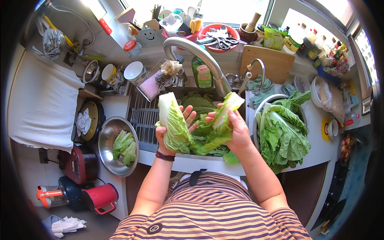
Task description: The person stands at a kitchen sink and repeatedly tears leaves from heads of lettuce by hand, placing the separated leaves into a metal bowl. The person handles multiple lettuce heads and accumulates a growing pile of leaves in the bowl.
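My left hand (168, 138) holds a small head of Chinese cabbage (174, 123), its white stem end up, cradled between thumb and spread fingers. Beside it, my right hand (238, 129) grips a single cabbage leaf (220, 123) by its pale rib. Both hands are over the sink, beneath the curved steel faucet (207, 60). Dark green outer leaves (198, 103) lie in the sink behind and below, partly hidden by my hands. On the left, a steel bowl (105, 150) contains several pale green leaves (124, 147).
A basin (255, 126) heaped with leafy greens (283, 132) stands to the right. Left of the sink bottom sits a grey drying rack (145, 120). Dish soap (204, 73) is behind the faucet. A red kettle (100, 198) and a rice cooker (79, 168) stand at the lower left.
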The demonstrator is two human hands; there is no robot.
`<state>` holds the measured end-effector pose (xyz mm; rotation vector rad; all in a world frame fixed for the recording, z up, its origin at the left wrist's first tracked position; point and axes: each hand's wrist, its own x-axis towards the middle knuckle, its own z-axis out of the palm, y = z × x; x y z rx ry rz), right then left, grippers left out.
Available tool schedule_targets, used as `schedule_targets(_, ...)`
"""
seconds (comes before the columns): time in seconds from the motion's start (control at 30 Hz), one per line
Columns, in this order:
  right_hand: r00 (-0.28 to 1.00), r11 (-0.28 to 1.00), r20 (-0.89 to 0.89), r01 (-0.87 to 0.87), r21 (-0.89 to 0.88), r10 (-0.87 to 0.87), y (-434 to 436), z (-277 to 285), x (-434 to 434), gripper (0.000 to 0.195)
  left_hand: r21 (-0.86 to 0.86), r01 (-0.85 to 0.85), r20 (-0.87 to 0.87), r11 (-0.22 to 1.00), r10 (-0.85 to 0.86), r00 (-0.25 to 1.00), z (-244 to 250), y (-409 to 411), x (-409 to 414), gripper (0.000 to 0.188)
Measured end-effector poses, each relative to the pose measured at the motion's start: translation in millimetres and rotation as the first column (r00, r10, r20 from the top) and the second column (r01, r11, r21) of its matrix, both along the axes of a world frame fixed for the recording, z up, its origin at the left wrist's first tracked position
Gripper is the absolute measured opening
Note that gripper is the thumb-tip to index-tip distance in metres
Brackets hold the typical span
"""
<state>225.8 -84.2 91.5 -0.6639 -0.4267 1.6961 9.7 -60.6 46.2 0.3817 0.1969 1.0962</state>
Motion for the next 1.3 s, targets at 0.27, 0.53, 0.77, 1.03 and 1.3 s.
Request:
schedule_targets(0.27,0.83,0.902,0.365,0.343,0.262,-0.421,-22.9,77.7,95.2,0.045,-0.002,0.143,0.445,0.99,-0.127,0.887,-11.5,8.6,-4.7,0.091)
schedule_targets(0.53,-0.383,0.785,0.753,0.105,0.611,-0.535,-31.3,67.9,158.7,0.03,-0.05,0.196,0.292,0.979,-0.173,0.941,-8.4,-4.2,13.4,0.083)
schedule_targets(0.77,-0.702,0.991,0.708,0.132,0.026,0.075,-53.7,-112.7,192.0,0.069,0.072,0.026,-0.498,0.997,0.014,0.867,0.3,-18.1,33.1,0.066)
schedule_targets(1.03,0.842,0.983,0.537,-0.141,0.116,0.057,-39.7,-14.6,33.1,0.052,0.499,0.104,-0.763,0.86,0.379,0.523,-0.4,-34.4,71.1,0.086)
schedule_targets(1.3,0.895,0.982,0.408,-0.137,-0.132,0.18,-33.9,-27.8,21.2,0.035,-0.058,0.184,-0.529,0.981,-0.187,0.828,-6.7,-33.6,52.4,0.061)
